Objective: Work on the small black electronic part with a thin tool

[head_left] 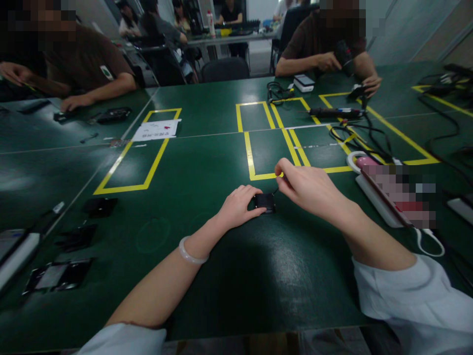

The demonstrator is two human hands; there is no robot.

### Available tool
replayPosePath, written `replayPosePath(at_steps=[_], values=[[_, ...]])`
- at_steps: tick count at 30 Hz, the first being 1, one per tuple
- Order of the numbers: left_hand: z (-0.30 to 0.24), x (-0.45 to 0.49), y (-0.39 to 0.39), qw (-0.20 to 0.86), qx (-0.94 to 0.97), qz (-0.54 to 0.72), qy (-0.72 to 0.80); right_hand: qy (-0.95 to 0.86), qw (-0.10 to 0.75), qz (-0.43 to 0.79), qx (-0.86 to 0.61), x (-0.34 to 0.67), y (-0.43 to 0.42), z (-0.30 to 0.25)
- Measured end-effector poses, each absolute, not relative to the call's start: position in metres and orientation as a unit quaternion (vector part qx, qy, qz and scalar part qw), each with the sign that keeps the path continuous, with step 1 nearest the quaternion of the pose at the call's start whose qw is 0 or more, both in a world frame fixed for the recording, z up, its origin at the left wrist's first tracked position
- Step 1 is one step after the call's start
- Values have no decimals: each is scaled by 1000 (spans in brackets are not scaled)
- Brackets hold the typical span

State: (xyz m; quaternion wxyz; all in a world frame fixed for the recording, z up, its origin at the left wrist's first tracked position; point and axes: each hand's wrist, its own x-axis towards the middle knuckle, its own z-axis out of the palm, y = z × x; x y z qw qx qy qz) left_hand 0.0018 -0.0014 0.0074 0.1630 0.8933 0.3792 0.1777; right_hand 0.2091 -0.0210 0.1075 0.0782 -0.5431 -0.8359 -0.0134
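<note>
A small black rectangular device (265,202) lies on the green table (207,162) in front of me. My left hand (238,207), with a pale bracelet on its wrist, is curled round the device's left side and grips it. My right hand (306,185) hovers just right of and above the device, fingers pinched together on something thin and dark I cannot make out, right above the device's top right corner.
Yellow tape boxes (254,148) mark the table. A white power strip (380,197) and cables (354,135) lie to the right. Black parts (99,206) and trays (59,276) sit at the left. Other people sit across the table; one holds a dark tool (343,54).
</note>
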Motion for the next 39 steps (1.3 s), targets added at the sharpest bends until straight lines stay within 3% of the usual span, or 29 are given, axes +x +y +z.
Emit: replayPosePath(at_steps=[5,12,18,25,32,39], values=[[6,1,-1,167,892,187,377,-830,29,-41,-555,209,-20,109],[6,2,-1,164,891,187,379,-840,88,-6,-536,210,-21,106],[5,2,-1,163,891,187,379,-835,45,-27,-547,208,-21,107],[6,2,-1,165,891,188,378,-838,82,3,-539,208,-21,108],[8,1,-2,166,893,188,375,-834,47,-16,-549,208,-20,107],[5,1,-1,168,889,189,381,-839,89,8,-536,207,-22,107]])
